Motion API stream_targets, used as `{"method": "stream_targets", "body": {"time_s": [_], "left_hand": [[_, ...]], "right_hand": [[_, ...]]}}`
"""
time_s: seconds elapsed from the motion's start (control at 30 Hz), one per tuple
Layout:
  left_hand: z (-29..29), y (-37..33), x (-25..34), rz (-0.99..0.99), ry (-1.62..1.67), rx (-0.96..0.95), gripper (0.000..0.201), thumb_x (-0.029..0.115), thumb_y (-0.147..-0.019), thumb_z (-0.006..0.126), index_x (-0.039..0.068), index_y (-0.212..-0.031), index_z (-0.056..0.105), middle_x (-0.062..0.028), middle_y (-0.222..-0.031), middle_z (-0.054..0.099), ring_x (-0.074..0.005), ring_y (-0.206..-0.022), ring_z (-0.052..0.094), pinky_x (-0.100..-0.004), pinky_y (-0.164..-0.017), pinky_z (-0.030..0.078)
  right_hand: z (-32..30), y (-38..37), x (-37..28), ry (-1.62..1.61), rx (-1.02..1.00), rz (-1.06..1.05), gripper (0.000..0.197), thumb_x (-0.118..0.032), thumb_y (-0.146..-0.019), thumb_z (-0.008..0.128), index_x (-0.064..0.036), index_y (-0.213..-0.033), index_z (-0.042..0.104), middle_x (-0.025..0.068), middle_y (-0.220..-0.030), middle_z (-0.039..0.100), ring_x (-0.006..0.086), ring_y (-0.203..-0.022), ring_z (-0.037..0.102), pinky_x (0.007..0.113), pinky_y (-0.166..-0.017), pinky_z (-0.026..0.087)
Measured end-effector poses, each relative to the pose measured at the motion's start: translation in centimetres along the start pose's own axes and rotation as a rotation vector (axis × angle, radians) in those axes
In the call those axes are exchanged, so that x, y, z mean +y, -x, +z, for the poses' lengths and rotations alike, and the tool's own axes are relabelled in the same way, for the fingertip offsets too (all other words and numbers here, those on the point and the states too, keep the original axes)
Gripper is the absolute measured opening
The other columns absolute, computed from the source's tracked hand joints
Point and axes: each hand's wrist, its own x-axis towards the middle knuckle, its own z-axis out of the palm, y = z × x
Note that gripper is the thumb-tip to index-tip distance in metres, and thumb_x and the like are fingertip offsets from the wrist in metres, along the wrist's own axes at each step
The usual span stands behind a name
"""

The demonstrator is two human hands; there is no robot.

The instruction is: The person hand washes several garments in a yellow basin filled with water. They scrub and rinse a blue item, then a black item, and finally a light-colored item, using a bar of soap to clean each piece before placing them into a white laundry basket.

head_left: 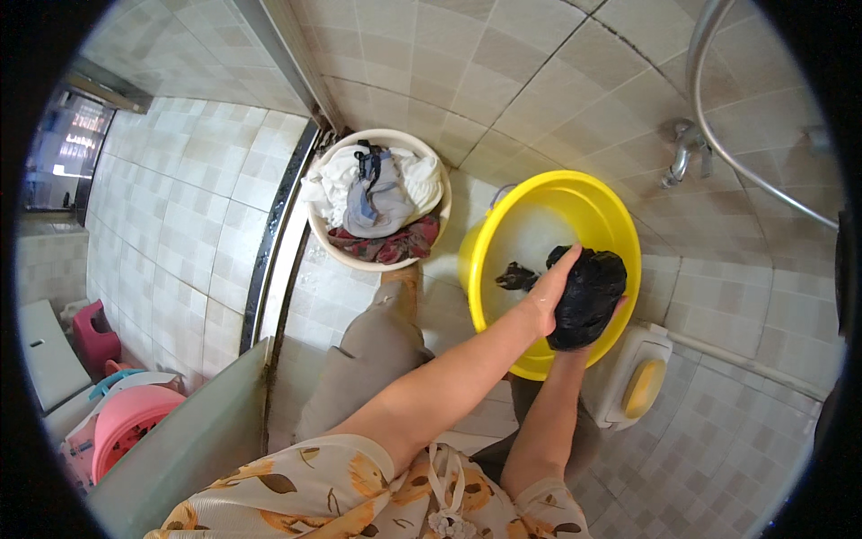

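Walls (503, 63) and floor (310, 305) in pale tile, cut off by dark fisheye edges. On that floor, yellow bucket (600, 216) of cloudy water (530, 235), near rim partly hidden by forearms (449, 373); just left, pale basin (377, 134) heaped with clothes (382, 198). Over the bucket, crumpled black bundle (588, 301), material hard to make out, long axis running near to far, far end leaning slightly right. Pressed between both hands: left hand (549, 296) along its left side, right hand (577, 350) mostly hidden beneath, fingers largely out of sight. Further left, dark scrap (516, 277); cannot tell if joined.
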Motion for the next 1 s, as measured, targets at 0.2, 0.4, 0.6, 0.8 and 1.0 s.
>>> {"method": "stream_targets", "body": {"time_s": [0.2,0.4,0.6,0.8,1.0], "left_hand": [[-4.0,-4.0,-1.2,0.219,-0.277,0.369,0.077,0.051,-0.074,0.063,-0.001,-0.126,0.041,-0.0173,-0.114,0.054,-0.0258,-0.099,0.057,-0.0371,-0.088,0.045],[-7.5,-7.4,-2.7,0.158,-0.075,0.408,0.048,0.031,-0.081,0.059,-0.005,-0.111,0.051,-0.0176,-0.105,0.058,-0.0252,-0.091,0.059,-0.0379,-0.081,0.047],[-9.0,-8.5,-5.2,0.493,-0.367,0.669,0.033,0.021,-0.079,0.059,-0.008,-0.096,0.056,-0.0194,-0.089,0.06,-0.0239,-0.076,0.059,-0.0373,-0.065,0.047],[-3.5,-5.8,-0.3,0.444,0.019,0.303,0.036,0.03,-0.082,0.059,-0.004,-0.095,0.059,-0.0133,-0.09,0.061,-0.023,-0.078,0.06,-0.0359,-0.069,0.049],[1.8,1.6,9.6,0.524,-0.331,0.258,0.045,0.033,-0.08,0.058,-0.007,-0.099,0.056,-0.0152,-0.092,0.061,-0.0251,-0.078,0.063,-0.038,-0.07,0.052]], "right_hand": [[2.4,-1.1,-3.7,0.305,0.332,0.096,0.044,-0.034,-0.085,0.055,-0.0016,-0.114,0.054,0.0129,-0.111,0.058,0.026,-0.099,0.057,0.039,-0.088,0.045],[0.8,-3.6,-3.5,0.527,0.45,0.242,0.042,-0.032,-0.082,0.059,0.0013,-0.108,0.057,0.0138,-0.103,0.06,0.0229,-0.092,0.059,0.033,-0.08,0.049],[-0.2,-4.2,-4.5,1.07,0.536,0.364,0.049,-0.038,-0.083,0.058,0.0012,-0.112,0.053,0.0131,-0.106,0.059,0.0222,-0.088,0.059,0.034,-0.076,0.049],[8.3,-2.0,-5.4,0.514,0.334,0.148,0.059,-0.049,-0.085,0.052,-0.0044,-0.123,0.048,0.0133,-0.119,0.053,0.0236,-0.104,0.055,0.035,-0.085,0.047],[10.3,-3.0,-2.3,0.378,-0.049,0.128,0.061,-0.05,-0.09,0.038,-0.0054,-0.131,0.035,0.0132,-0.128,0.044,0.0245,-0.114,0.048,0.039,-0.098,0.036]]}}
